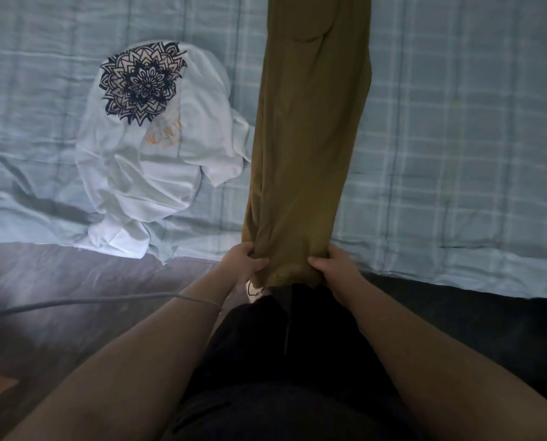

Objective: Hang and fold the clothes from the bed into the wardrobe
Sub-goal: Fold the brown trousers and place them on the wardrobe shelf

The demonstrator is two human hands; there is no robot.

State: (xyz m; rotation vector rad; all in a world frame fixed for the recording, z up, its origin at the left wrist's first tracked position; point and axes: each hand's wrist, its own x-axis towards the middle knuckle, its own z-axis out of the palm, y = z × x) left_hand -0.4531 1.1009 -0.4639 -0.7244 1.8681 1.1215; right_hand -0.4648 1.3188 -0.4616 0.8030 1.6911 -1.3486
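Bed (456,138): blue plaid sheet, fills the upper frame. You're standing at its near edge.

Olive garment (307,138): a long narrow strip, probably trousers doubled lengthwise. It runs from the near edge straight across the bed and out of the top of the frame, so the far end can't be seen. It looks taut and mostly flat, with some bunching at your end.

White mandala-print T-shirt (145,160): crumpled at the near edge, just left of the olive strip and close to or touching its left side. It isn't dealt with yet.

Left hand (245,261) and right hand (335,265): each is closed on a near corner of the olive end, fingers curled under the cloth.

My read is that you're squaring it up before folding. Suggestions:
- Spread your hands so the bunched end flattens and the edges line up.
- Pull evenly, because a lopsided pull will skew the strip.
- Fold your end away from you towards the far end, staying clear of the T-shirt.

Cable (75,302): it crosses your left forearm, so don't catch it.
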